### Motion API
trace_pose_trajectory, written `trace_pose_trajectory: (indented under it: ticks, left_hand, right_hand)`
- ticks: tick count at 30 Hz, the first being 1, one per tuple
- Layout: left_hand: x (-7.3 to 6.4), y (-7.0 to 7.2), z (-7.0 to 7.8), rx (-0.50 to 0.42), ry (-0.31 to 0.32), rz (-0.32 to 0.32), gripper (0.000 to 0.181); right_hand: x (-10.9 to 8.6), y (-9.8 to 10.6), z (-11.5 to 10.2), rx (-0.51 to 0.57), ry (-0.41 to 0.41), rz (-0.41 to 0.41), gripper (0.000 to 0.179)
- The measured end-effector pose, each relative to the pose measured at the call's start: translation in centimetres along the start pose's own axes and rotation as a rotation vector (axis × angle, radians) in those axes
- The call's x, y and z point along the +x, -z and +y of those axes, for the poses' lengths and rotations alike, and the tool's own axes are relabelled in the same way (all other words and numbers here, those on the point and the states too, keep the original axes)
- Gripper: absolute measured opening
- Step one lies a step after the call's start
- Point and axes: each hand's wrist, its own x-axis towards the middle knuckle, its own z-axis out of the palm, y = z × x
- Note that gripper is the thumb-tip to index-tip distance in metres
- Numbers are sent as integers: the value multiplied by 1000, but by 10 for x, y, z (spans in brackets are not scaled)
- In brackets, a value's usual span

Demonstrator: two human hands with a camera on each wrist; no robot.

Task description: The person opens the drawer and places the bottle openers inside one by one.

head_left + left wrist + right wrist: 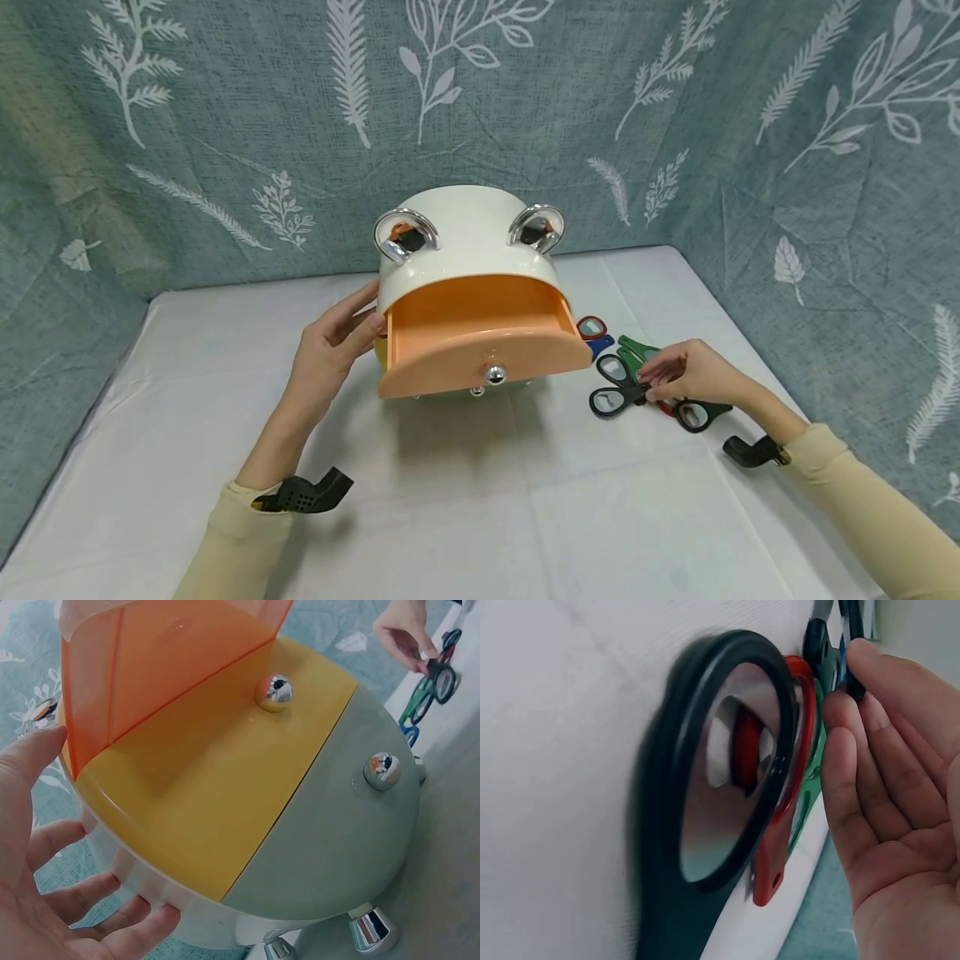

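A rounded white cabinet [468, 225] with a frog-like front stands at the middle back, its peach drawer [480, 362] pulled out. My left hand [326, 346] rests against the cabinet's left side; in the left wrist view its fingers lie spread along the white side wall and the thumb is by the drawer's edge. To the right of the cabinet, my right hand [686, 371] pinches the dark handle of a black bottle opener [607, 402] between thumb and fingertips. Around it lie more bottle openers: a black one [693, 415], a green one [637, 346] and a red-rimmed one [592, 327].
Below the open drawer are a yellow drawer front [217, 780] and a grey-green one [322, 817], each with a silver knob. Silver feet [373, 930] hold the cabinet off the white tablecloth [465, 517]. A blue-green leaf-patterned cloth [262, 125] hangs behind and at both sides.
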Motion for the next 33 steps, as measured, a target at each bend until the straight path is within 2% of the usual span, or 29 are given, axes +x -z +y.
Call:
trace_pose_trajectory:
  ticks: [16,23,29,33]
  left_hand:
    - [-1,0,-1,-17,-5,0,48]
    - [-1,1,-1,9,4,9,49]
    - [-1,1,-2,9,-2,3,48]
    - [-1,1,-2,-6,-6,-5,48]
  right_hand:
    - [-3,5,-11,57,14,148,32]
    - [-4,8,-16,37,50,216,32]
    - [-6,12,-25,60,9,280,38]
    - [-7,15,-30,96,12,341,37]
